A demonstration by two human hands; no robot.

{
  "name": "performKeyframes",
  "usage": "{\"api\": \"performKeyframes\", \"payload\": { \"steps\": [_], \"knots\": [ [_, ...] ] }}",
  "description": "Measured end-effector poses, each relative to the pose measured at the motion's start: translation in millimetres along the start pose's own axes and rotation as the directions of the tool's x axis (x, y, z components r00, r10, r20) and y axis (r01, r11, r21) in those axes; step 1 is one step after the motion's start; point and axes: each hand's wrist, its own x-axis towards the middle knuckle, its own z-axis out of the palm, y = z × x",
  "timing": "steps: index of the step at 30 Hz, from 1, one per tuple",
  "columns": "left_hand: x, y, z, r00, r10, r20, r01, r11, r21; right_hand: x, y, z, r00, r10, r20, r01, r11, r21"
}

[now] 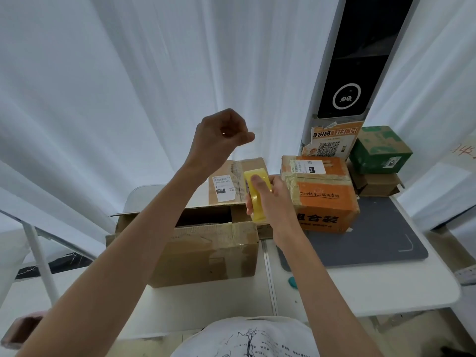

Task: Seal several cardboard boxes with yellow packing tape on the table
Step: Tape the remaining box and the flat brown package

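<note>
Yellow tape roll [257, 194] is being gripped by the right hand [273, 202]; the left hand [221, 136], raised, is pinching shut, probably drawing tape for the open cardboard box [203, 251].

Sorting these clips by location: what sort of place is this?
Probably a parcel pickup or packing station: labelled cardboard boxes stacked on a white table, a QR-code pickup notice on a kiosk pillar, white curtains behind.

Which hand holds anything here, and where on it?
The right hand grips the yellow tape roll across its outer band. The left hand is raised and curled; whether it pinches a tape end cannot be told.
</note>
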Motion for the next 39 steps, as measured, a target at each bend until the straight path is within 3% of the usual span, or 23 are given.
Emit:
{"api": "performKeyframes", "payload": {
  "steps": [4, 8, 13, 22, 30, 39],
  "knots": [
    [4.9, -5.3, 0.4, 0.989, 0.008, 0.147, -0.024, 0.994, 0.103, -2.2, 2.3, 0.3, 0.999, 0.02, 0.044, -0.023, 0.998, 0.065],
    [-0.6, -18.6, 4.6, 0.935, 0.127, 0.331, -0.216, 0.945, 0.246, 7.3, 8.5, -0.6, 0.989, 0.12, 0.083, -0.128, 0.986, 0.105],
    [-8.6, -33.8, 14.7, 0.888, 0.205, 0.411, -0.375, 0.841, 0.389, 16.5, 24.4, -9.3, 0.974, 0.212, 0.084, -0.225, 0.953, 0.201],
    [-5.5, -33.7, 11.5, 0.915, 0.239, 0.326, -0.33, 0.907, 0.262, 31.4, 23.7, -7.8, 0.987, 0.153, 0.057, -0.164, 0.925, 0.342],
    [-16.8, -50.9, 2.8, 0.913, 0.157, 0.376, -0.305, 0.877, 0.372, 38.2, 43.7, 3.5, 0.967, 0.207, 0.147, -0.236, 0.946, 0.222],
    [-24.8, -79.6, 3.5, 0.914, 0.059, 0.401, -0.22, 0.904, 0.368, 45.6, 62.0, 18.2, 0.963, 0.246, 0.106, -0.25, 0.968, 0.025]
  ]
}}
